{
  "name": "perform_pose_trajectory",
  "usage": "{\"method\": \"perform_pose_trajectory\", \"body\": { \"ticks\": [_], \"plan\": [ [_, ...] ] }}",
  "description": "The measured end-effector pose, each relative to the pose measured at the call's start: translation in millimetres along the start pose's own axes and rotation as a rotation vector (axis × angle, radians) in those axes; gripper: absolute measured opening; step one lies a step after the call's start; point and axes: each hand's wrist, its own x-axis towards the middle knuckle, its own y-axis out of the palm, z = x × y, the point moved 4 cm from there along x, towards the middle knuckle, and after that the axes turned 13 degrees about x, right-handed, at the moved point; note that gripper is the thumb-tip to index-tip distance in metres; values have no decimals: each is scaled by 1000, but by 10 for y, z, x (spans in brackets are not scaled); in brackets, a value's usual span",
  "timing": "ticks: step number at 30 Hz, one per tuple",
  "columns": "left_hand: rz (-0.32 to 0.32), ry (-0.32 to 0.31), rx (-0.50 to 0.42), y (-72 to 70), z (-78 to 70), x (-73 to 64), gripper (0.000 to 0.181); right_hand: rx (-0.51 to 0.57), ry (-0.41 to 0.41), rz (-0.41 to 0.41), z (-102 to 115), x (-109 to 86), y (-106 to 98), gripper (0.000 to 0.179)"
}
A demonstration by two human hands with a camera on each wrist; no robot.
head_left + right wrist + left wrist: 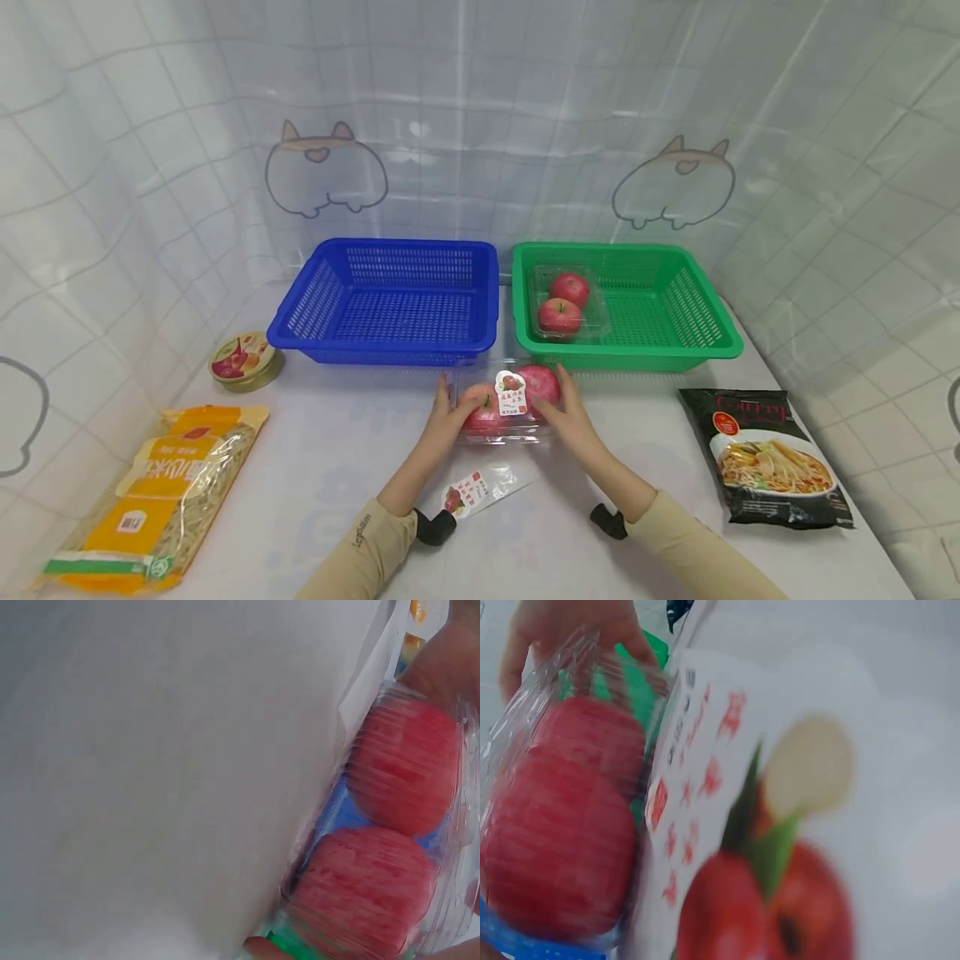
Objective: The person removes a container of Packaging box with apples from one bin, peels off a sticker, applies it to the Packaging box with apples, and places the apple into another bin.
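Observation:
A clear plastic box of apples [537, 429] is held between both hands in the head view. The left hand [444, 419] grips its left end, thumb over the top, and the right hand [567, 414] grips the right end the same way. Two red apples [405, 765] show through the plastic in the right wrist view. On the lid sits a white sticker [512, 393] with an apple picture. Below the box, a similar label on a clear strip [480, 490] lies on the table; its printed apples loom large and blurred in the left wrist view.
A blue basket [382, 343] stands behind the hands at left. To its right, a green basket [630, 357] holds another box of apples [560, 317]. A round tin [246, 362] and a yellow noodle bag [161, 492] lie left; a black curry noodle packet [767, 457] lies right.

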Motion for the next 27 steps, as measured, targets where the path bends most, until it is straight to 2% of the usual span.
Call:
{"method": "perform_pose_trajectory", "body": {
  "ticks": [6, 12, 17, 24, 27],
  "plan": [
    [-14, -35, -83, 13, -6, -57, 85, 62, 17, -13, 45, -46, 56, 77],
    [16, -69, -121, 10, -83, -248, 83, 98, 17, -11, 119, -156, 46, 78],
    [49, -77, -138, -3, -134, -398, 72, 85, 17, -12, 191, -240, 6, 79],
    [154, -67, -321, -107, -222, -510, 47, 26, 67, 35, 344, -289, -106, 77],
    [194, -61, -367, -143, -242, -529, 46, 16, 63, 85, 434, -286, -159, 76]
  ]
}}
